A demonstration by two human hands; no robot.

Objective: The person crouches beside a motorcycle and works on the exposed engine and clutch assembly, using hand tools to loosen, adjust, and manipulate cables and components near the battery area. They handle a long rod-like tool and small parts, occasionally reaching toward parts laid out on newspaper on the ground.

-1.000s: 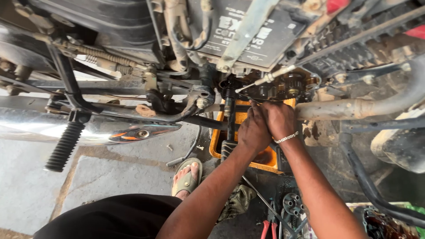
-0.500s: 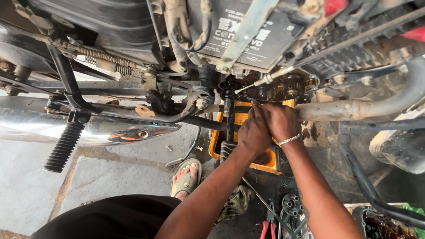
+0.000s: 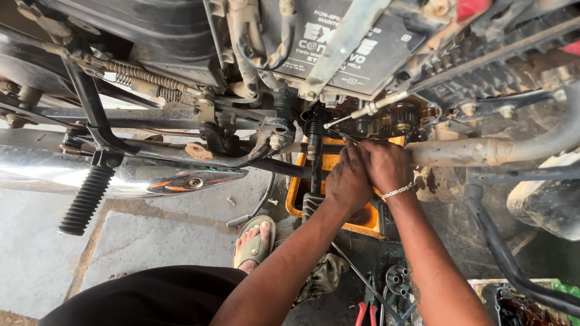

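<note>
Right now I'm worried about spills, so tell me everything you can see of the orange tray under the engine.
The orange tray is a shallow, plastic-looking rectangular pan, grimy at its rim. It sits flat on the ground beneath the open engine, mostly hidden by the left hand and right hand above it. Its contents cannot be seen.

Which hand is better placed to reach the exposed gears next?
Probably right. The right hand lies nearer the gears, fingers pointing up at them; the left hand sits lower, beside the black lever over the orange tray.
</note>
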